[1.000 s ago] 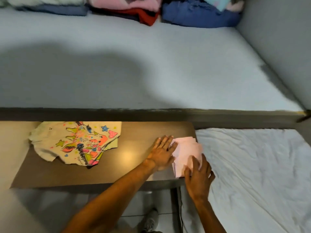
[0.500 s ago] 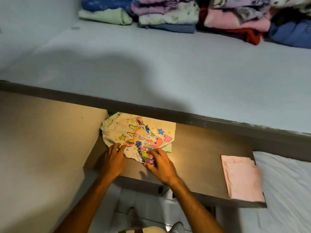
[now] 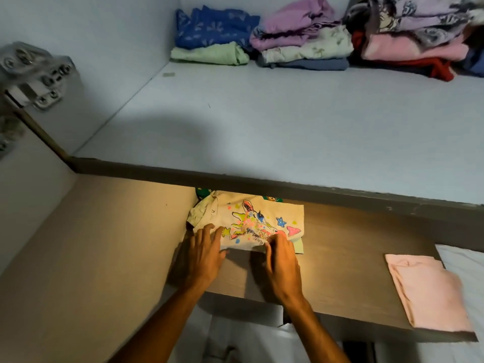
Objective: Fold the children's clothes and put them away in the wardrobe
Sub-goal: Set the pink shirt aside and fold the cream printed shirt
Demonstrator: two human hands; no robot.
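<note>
A folded cream children's shirt (image 3: 251,218) with a bright cartoon print lies on the brown board (image 3: 348,260), its far edge under the wardrobe shelf's lip. My left hand (image 3: 203,255) lies flat with its fingertips on the shirt's near left edge. My right hand (image 3: 281,258) pinches the shirt's near edge at the middle. A folded pink garment (image 3: 427,292) rests at the board's right end, apart from both hands.
The pale wardrobe shelf (image 3: 262,121) spreads beyond the board, with stacks of folded clothes (image 3: 303,45) along its back wall. A metal door hinge (image 3: 34,74) sits on the left panel. White bedding (image 3: 463,260) lies at the far right. A green printed cloth (image 3: 203,191) peeks out behind the shirt.
Both hands left the pink garment and moved left to the printed shirt. The view swung left. The shirt's near edge is now gripped and the shirt sits further under the shelf lip.
</note>
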